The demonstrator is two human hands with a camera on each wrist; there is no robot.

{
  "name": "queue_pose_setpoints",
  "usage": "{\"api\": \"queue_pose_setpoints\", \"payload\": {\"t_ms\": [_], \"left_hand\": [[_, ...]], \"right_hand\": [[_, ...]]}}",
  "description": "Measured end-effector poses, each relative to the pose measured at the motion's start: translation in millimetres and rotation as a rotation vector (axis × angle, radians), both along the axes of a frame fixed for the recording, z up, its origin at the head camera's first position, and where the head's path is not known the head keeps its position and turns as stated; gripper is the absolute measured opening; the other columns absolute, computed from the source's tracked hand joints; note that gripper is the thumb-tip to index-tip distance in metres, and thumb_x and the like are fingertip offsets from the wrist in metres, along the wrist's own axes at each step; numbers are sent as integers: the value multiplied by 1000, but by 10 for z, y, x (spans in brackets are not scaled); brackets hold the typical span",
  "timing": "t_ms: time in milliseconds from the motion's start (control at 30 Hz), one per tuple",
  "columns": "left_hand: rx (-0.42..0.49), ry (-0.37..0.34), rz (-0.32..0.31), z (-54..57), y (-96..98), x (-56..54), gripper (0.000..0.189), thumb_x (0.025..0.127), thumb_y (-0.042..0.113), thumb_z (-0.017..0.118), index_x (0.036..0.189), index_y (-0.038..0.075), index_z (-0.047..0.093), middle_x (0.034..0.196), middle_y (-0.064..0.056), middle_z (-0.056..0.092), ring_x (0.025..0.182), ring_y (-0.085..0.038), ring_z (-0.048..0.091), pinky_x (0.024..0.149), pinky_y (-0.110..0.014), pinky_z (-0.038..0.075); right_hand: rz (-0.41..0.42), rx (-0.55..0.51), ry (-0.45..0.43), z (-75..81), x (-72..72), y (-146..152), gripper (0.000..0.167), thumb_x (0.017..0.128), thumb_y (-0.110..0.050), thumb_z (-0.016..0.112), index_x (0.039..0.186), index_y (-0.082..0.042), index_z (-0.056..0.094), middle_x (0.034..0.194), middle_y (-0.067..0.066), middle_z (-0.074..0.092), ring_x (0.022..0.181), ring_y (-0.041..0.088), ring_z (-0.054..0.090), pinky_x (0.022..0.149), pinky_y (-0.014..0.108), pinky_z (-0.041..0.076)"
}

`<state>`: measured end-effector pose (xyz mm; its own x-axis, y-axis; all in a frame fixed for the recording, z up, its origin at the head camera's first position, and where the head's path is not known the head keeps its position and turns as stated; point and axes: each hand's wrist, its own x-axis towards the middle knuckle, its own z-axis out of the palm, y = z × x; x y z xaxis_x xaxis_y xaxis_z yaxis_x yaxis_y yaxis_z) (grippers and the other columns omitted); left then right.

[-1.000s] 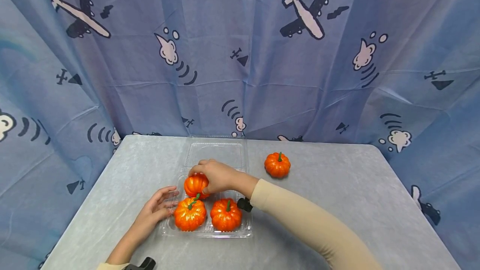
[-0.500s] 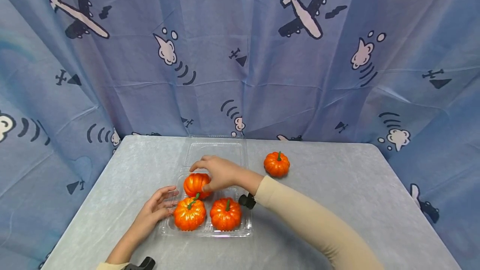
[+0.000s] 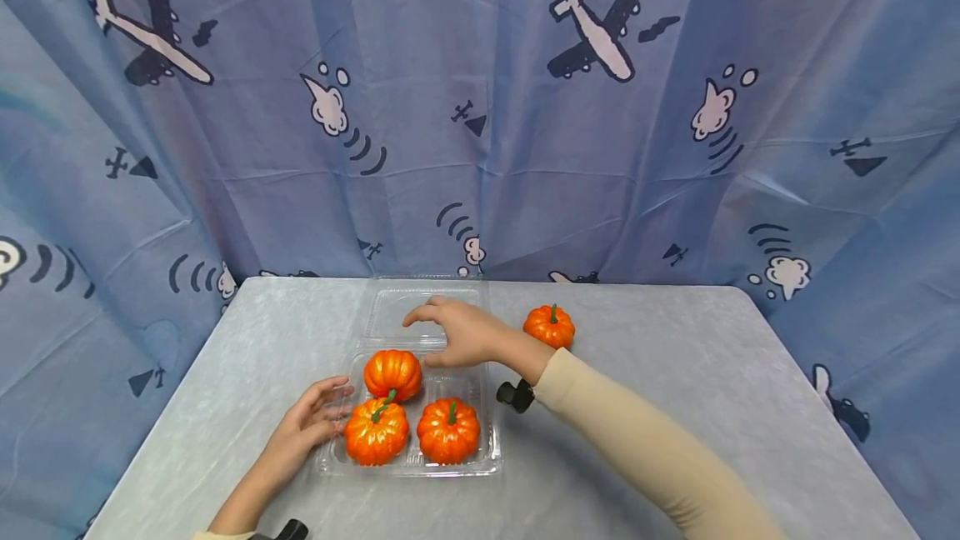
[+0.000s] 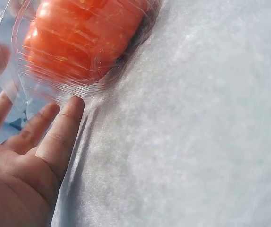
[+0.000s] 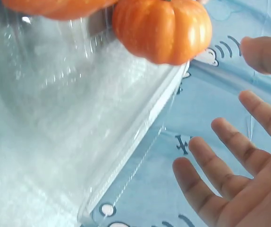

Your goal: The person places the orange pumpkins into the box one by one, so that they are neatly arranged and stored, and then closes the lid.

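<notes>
A clear plastic clamshell box [image 3: 486,465] lies with its lid [image 3: 386,319] folded back. Inside sit three small orange pumpkins: one back left [image 3: 392,373], one front left [image 3: 377,433] and one front right [image 3: 448,432]. My right hand [image 3: 467,333] hovers over the back right part of the box, fingers spread and holding nothing; in the right wrist view its fingers [image 5: 211,175] are apart from the pumpkins. My left hand [image 3: 303,423] is at the box's left side, and in the left wrist view its relaxed fingertips [image 4: 74,106] are right at the ribbed plastic wall.
A fourth pumpkin [image 3: 550,327] stands on the grey table [image 3: 645,373], right of the lid and partly behind my right wrist. A blue curtain [image 3: 405,215] printed with airplanes hangs behind the table's far edge.
My right hand has let go of the back left pumpkin and moved back and to the right, away from it. The left hand stays by the box.
</notes>
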<state>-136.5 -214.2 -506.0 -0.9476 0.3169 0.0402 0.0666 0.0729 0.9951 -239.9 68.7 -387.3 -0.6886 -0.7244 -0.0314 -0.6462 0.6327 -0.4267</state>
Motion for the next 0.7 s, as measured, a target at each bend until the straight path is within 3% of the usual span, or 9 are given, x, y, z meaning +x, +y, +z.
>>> {"api": "queue_pose_setpoints", "payload": {"t_ms": [467,700], "left_hand": [[-8,-26,10,5,11,9,56,90,-5,48,143,-3,32,141,-34,37,109,-4,60,86,-25,55],[-10,-27,8,-1,13,9,55,91,-4,48,144,-2,31,141,-34,37,109,-4,60,86,-26,55]], "right_hand": [[-98,-74,14,136,-94,380,49,82,-31,71,129,-27,59,133,1,55,125,22,52,100,43,47],[-154,-138,25,167,-130,621,48,82,-29,70,128,-24,59,129,4,57,114,25,55,96,45,48]]}}
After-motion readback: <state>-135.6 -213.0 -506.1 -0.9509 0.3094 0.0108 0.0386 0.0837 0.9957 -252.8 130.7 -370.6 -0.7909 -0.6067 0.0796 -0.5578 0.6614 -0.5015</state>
